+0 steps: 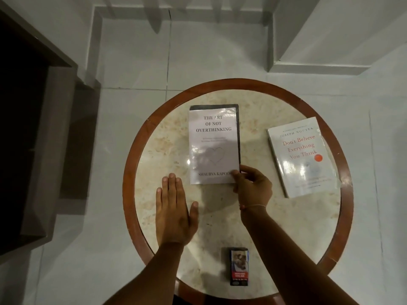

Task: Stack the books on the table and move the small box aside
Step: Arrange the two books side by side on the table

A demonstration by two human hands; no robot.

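Note:
A pale book titled "The Art of Not Overthinking" point(213, 142) lies on a dark book point(238, 119) whose edges show at its top and right, in the middle of the round table point(286, 216). My right hand point(251, 186) pinches the pale book's near right corner. My left hand point(174, 208) rests flat on the tabletop, fingers together, just left of and below that book, holding nothing. A white book, "Don't Believe Everything You Think" point(302, 157), lies apart at the right. The small box point(239, 266) lies at the table's near edge between my forearms.
The table has a marble top with a reddish wooden rim point(130, 172). It stands on a pale tiled floor point(136, 51). A dark wooden piece of furniture point(33, 128) is at the left, and white steps point(319, 40) are at the far right.

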